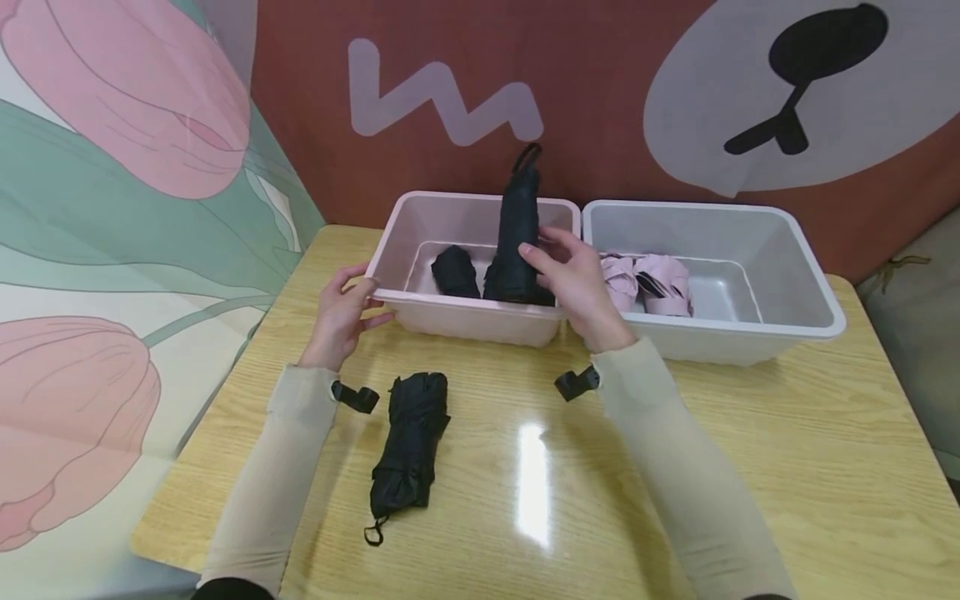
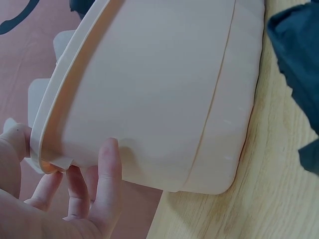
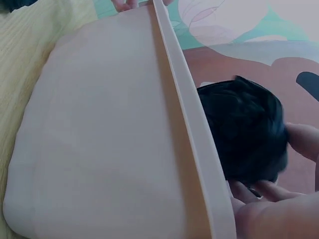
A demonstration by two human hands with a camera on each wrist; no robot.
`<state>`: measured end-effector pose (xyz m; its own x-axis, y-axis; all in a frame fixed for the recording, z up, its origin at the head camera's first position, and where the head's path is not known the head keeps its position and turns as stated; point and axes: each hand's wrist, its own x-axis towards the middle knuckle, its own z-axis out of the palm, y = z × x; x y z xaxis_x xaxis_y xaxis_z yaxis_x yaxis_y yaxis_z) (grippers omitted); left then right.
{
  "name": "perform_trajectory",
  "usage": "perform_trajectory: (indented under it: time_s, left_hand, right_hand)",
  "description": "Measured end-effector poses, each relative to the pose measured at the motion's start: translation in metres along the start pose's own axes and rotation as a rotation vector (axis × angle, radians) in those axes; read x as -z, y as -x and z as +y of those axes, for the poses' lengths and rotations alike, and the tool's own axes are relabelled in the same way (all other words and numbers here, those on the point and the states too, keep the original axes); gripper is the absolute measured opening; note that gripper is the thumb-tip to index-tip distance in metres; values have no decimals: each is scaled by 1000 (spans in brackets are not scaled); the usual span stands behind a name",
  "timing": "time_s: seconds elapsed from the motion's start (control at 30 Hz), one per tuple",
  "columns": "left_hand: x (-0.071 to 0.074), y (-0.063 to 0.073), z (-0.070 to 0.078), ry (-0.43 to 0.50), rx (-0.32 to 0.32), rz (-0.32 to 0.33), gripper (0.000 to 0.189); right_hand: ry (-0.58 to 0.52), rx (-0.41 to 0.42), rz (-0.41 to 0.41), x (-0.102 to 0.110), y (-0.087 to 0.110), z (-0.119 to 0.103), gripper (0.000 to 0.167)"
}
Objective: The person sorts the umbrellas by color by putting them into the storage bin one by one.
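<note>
My right hand (image 1: pixel 573 279) holds a black folded umbrella (image 1: pixel 519 225) nearly upright in the pink bin (image 1: pixel 480 321), its wrist loop at the top. In the right wrist view, thumb and fingers lie on either side of the umbrella's dark end (image 3: pixel 244 132). My left hand (image 1: pixel 341 317) grips the bin's front left corner, thumb over the rim (image 2: pixel 50 114) and fingers beneath it. Another black folded umbrella (image 1: pixel 454 271) lies inside the bin, left of the held one. Whether the dark fabric at the held umbrella's foot belongs to a further umbrella, I cannot tell.
A black folded umbrella (image 1: pixel 411 446) lies on the wooden table (image 1: pixel 480 533) between my forearms, loop toward me. Right beside the pink bin stands a grey-white bin (image 1: pixel 742 337) holding pink folded umbrellas (image 1: pixel 663 283). A printed cloth (image 1: pixel 592 100) hangs behind both bins.
</note>
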<state>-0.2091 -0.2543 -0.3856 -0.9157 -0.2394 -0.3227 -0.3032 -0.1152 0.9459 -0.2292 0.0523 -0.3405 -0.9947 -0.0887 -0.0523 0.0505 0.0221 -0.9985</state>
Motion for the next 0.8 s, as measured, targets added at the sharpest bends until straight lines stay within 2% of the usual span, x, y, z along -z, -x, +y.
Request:
perform_trajectory:
  time_s: [0.07, 0.2, 0.3, 0.43, 0.57, 0.8]
  left_hand:
    - [0, 0, 0, 1, -3, 4, 41]
    - [0, 0, 1, -1, -5, 2, 41]
    - [0, 1, 1, -2, -1, 5, 42]
    - [0, 2, 2, -5, 0, 9, 41]
    - [-1, 2, 3, -11, 1, 4, 42]
    - [0, 1, 3, -24, 8, 8, 43]
  right_hand:
    - [32, 46, 12, 0, -1, 2, 47]
    - [175, 148, 49, 1, -1, 5, 30]
    - [257, 198, 51, 1, 2, 7, 24]
    - [289, 244, 44, 1, 7, 8, 21]
    - [320, 256, 36, 0, 14, 6, 19]
    - [302, 291, -20, -3, 34, -6, 18]
